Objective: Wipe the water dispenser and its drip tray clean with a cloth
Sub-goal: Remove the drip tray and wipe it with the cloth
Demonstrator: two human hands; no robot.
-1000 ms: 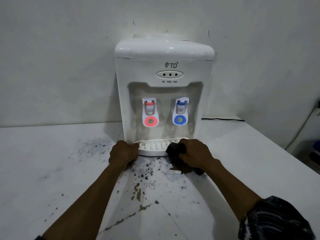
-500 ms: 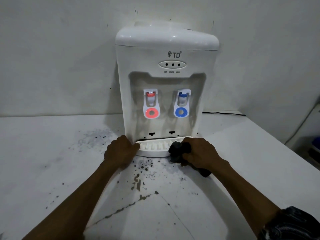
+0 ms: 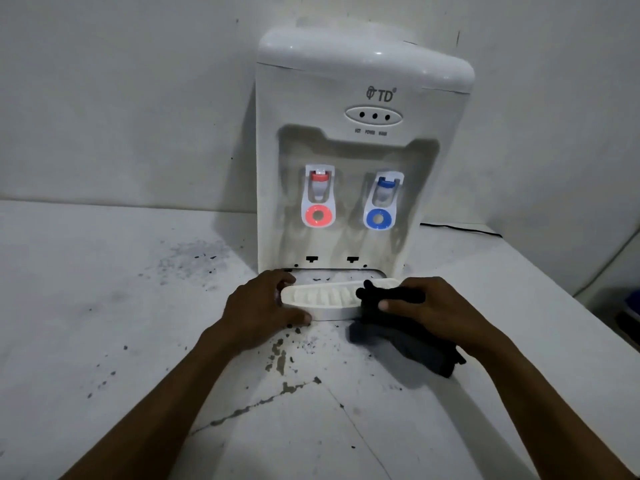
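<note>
A white tabletop water dispenser (image 3: 360,81) stands against the wall, with a red tap (image 3: 318,199) and a blue tap (image 3: 382,204) in its recess. The white slotted drip tray (image 3: 322,297) is pulled partly out of its slot at the base, leaving a gap behind it. My left hand (image 3: 263,308) grips the tray's left end. My right hand (image 3: 433,308) holds a dark cloth (image 3: 405,337) against the tray's right end; the cloth hangs down onto the table.
The white table (image 3: 104,306) has dark specks and chipped patches in front of the dispenser. A black cable (image 3: 460,228) runs along the wall to the right. The table's right edge (image 3: 568,292) drops off near a dark object on the floor.
The drip tray has slid forward out of the dispenser, both hands pulling it toward me. The slot behind it now shows. The view has moved closer.
</note>
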